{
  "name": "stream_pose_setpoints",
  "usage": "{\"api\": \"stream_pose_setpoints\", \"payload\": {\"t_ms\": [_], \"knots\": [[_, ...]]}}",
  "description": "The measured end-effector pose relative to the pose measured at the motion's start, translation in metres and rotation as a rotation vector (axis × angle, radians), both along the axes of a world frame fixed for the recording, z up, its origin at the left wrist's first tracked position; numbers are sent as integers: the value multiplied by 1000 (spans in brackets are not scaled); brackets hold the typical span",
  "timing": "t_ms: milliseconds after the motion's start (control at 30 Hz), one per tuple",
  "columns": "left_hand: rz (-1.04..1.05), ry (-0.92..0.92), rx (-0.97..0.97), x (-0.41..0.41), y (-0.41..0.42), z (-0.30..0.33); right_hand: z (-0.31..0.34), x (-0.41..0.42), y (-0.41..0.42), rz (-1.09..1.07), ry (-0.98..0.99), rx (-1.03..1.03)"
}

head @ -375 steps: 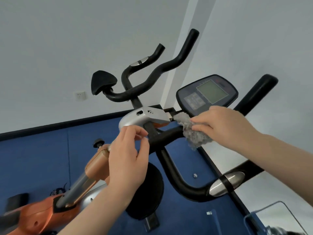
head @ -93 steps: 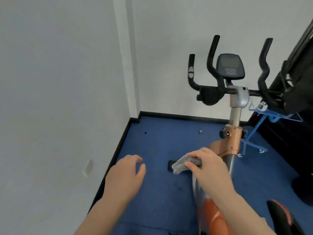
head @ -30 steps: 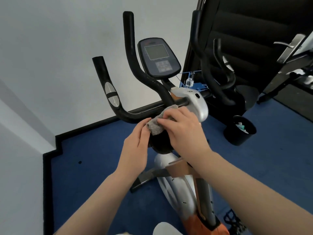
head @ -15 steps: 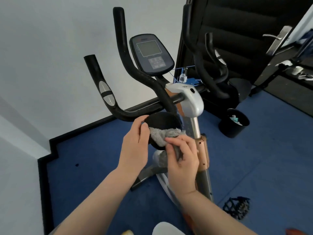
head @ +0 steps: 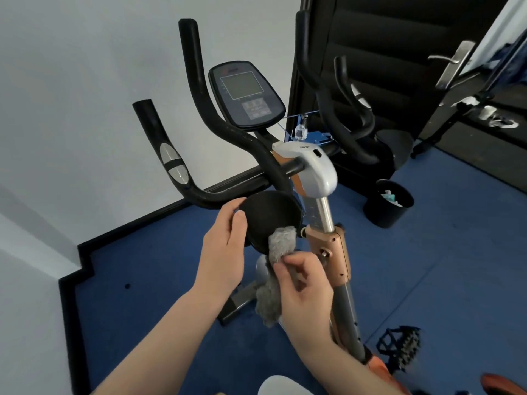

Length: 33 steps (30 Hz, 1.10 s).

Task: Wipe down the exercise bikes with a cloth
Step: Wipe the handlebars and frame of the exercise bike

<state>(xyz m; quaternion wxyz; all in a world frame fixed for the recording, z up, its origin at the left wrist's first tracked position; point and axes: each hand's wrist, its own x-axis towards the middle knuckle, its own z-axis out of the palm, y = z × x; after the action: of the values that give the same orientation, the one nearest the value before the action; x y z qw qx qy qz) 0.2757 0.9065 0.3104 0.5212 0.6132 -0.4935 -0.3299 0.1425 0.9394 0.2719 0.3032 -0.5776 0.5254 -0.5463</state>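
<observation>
An exercise bike (head: 316, 178) with black handlebars, a grey console (head: 246, 95) and an orange and silver stem stands in front of me. A round black elbow pad (head: 268, 215) hangs under the left handlebar. My left hand (head: 225, 246) grips the pad's left edge. My right hand (head: 302, 283) is closed on a fuzzy grey cloth (head: 278, 246), whose upper end presses on the pad's lower right part. The rest of the cloth hangs down below my fingers.
A black waste bin (head: 387, 203) stands on the blue carpet to the right. A black door with a metal handle (head: 453, 64) is behind the bike. White walls close the corner at left. A black pedal (head: 402, 346) sticks out at lower right.
My right hand has slid the cloth down from the handlebar bar and across the elbow pad to its lower right edge. My left hand has stayed on the pad's left side.
</observation>
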Motion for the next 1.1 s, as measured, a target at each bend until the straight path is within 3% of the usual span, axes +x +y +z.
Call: {"api": "stream_pose_setpoints", "payload": {"t_ms": [167,333,433,500,667,767,833,900,1000,1067,1100], "knots": [[-13,16,14,1,-1,0,35,-17,-32,-135,59,-217],[2,34,-16,-3,-1,-1,35,2,-29,42,498,-183],[9,23,-24,-3,-1,-1,55,-9,-35,166,337,-62],[12,23,-40,-4,-2,-1,75,-10,-49,137,257,-98],[49,101,-97,-16,3,-4,79,24,-60,223,491,-50],[100,211,-88,-24,6,-7,72,10,-46,349,338,47],[126,232,-70,-27,6,-10,74,-12,-43,471,351,98],[136,210,-71,-27,5,-9,86,-30,-50,467,420,27],[163,143,-31,-25,-2,-1,109,-33,-79,346,654,-303],[165,83,8,-23,-10,4,110,-25,-96,369,884,-328],[152,50,18,-23,-13,6,104,-24,-99,386,908,-272]]}}
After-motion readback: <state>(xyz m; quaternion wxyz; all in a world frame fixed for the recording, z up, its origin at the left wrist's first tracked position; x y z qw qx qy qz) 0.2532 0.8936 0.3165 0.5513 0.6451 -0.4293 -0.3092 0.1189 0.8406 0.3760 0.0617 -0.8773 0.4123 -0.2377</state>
